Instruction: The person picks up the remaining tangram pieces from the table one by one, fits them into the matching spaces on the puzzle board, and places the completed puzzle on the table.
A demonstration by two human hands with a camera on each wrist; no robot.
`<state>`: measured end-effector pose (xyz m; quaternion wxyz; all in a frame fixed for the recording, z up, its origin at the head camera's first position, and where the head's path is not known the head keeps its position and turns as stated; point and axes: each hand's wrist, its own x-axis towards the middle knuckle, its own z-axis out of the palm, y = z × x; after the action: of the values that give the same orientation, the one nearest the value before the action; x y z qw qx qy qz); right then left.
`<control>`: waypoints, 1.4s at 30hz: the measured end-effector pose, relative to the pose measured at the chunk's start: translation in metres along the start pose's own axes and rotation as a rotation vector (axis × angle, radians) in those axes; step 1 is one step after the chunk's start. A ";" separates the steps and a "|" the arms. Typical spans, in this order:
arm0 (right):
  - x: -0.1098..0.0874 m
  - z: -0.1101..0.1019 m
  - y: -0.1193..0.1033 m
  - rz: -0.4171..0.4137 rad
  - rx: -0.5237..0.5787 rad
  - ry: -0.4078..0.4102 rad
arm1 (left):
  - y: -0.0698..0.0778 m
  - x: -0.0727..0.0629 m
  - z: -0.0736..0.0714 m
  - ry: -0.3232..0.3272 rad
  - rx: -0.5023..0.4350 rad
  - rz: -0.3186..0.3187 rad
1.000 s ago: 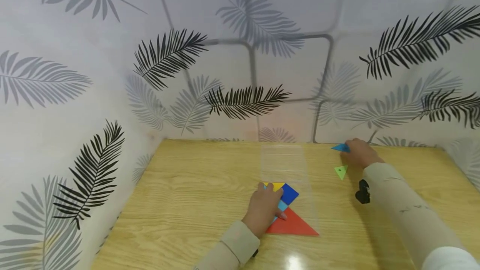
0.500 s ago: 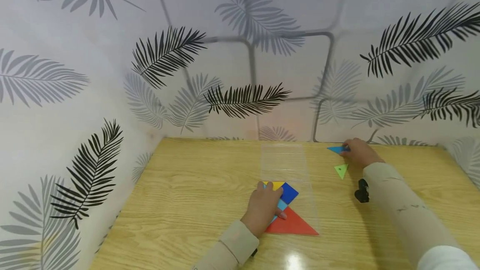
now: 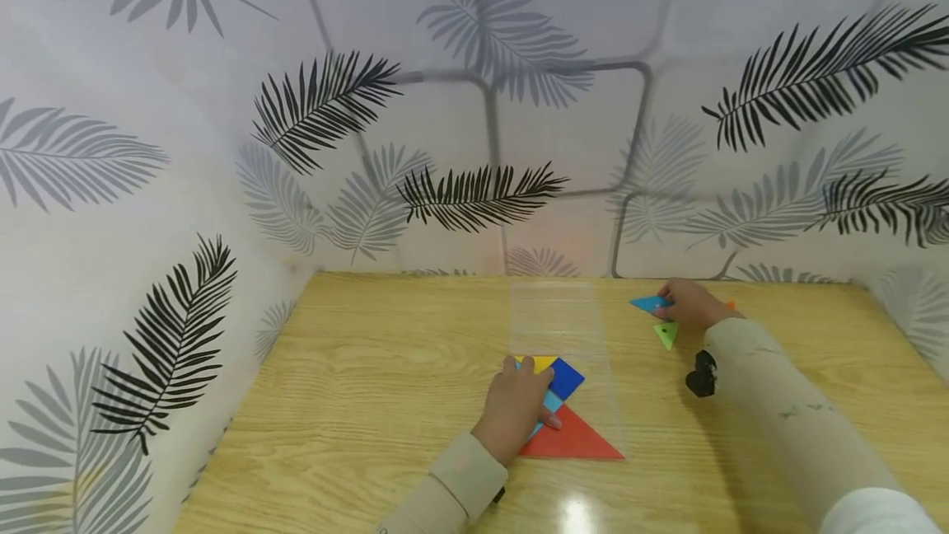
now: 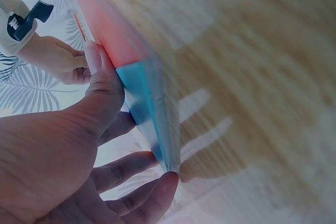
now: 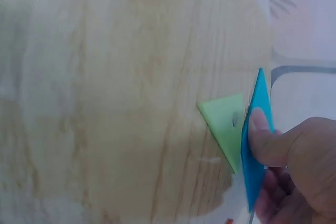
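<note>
Head view first: the right hand (image 3: pixel 693 305) has come a bit left and toward the person over the last second, bringing the blue piece (image 3: pixel 645 303) off the back edge of the table (image 3: pixel 371 369) and closer to the other shapes. An orange piece (image 3: pixel 731 305) now peeks out behind that wrist, where it was covered before. The green triangle (image 3: pixel 665 336) hasn't budged. So I'd read it as the blue one being picked out of the spares while the laid-out group stays put. The left hand (image 3: pixel 511 406) is where it was, fingers a bit spread and resting on that group: yellow piece (image 3: pixel 543 363) at the top, dark blue piece (image 3: pixel 566 378) next to it, light blue piece (image 3: pixel 552 400) in the middle, red triangle (image 3: pixel 578 437) nearest the person. All look flat and snug, though the hand hides a good part.

Left wrist view: the thumb lies by the red and light blue join, the other fingers apart and bent, touching the far side of the light blue one. Its edge has some thickness and a bit of shine.

Right wrist view: thumb on the blue piece's face, fingers tucked behind, so it's pinched, tipped up and looking long and pointy. The green one lies right beside it, with a small dark mark; can't tell if they touch.
</note>
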<state>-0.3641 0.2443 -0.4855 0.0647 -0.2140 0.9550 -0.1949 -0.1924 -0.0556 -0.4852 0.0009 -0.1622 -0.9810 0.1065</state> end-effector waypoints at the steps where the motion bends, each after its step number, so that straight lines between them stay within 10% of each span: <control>1: -0.001 0.002 -0.001 -0.003 -0.016 0.014 | 0.000 0.000 0.000 -0.003 -0.010 -0.001; 8: -0.008 0.009 -0.016 -0.099 -0.157 0.135 | 0.001 0.001 0.003 -0.006 -0.022 0.007; 28: -0.048 0.020 -0.076 -0.148 0.141 0.208 | -0.001 -0.001 -0.005 -0.039 -0.037 0.010; 42: -0.069 0.025 -0.093 -0.200 0.078 -0.009 | -0.001 -0.005 -0.004 0.011 -0.031 0.012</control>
<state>-0.2612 0.1880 -0.4687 0.0576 -0.3063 0.9203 -0.2364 -0.1879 -0.0575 -0.4810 0.0032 -0.1689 -0.9815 0.0906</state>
